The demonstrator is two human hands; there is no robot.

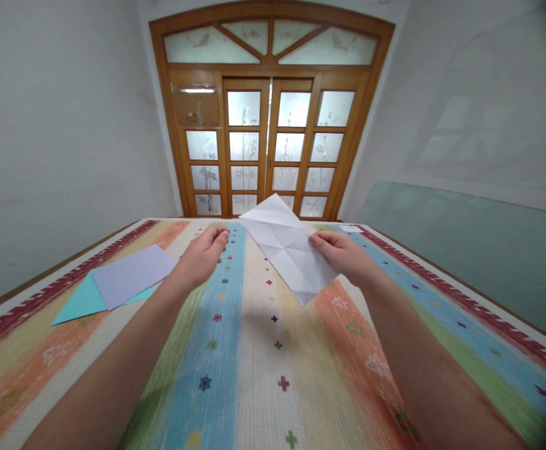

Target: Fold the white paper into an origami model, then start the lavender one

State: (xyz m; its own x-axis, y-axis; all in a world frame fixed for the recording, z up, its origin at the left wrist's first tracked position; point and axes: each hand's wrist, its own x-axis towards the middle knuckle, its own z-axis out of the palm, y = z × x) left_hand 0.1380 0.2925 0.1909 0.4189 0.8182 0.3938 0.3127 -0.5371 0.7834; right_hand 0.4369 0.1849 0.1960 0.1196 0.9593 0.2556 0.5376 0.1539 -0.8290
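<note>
Our left forearm (pixel 109 362) and right forearm (pixel 423 350) lay nearest, both bare, stretched out over a striped tablecloth (pixel 258 387) sprinkled with little crosses and stars. Beyond them, we had the right hand (pixel 343 253) closed on one edge of a creased white sheet (pixel 285 244), thumb on top, holding it slanted above the middle of the cloth, where a soft shadow showed beneath. Our left hand (pixel 202 255) hung just apart from the paper, its fingers curled in; we saw nothing in it, though the inside of the fist was hidden. Judging by the crossing creases, we seemed to be partway through folding or opening out the sheet, and the next move called for loosening those left fingers and taking the free edge so both sides could be squared. Off to the left, a lavender sheet (pixel 135 275) overlapped a turquoise sheet (pixel 76 303), flat on the cloth; our left arm crossed close by them, the one likely hindrance, while the space around the white sheet offered no obstacle. Near the far right corner lay a small white slip (pixel 350 229), and past the table stood wooden doors (pixel 269 147) with frosted panes.
</note>
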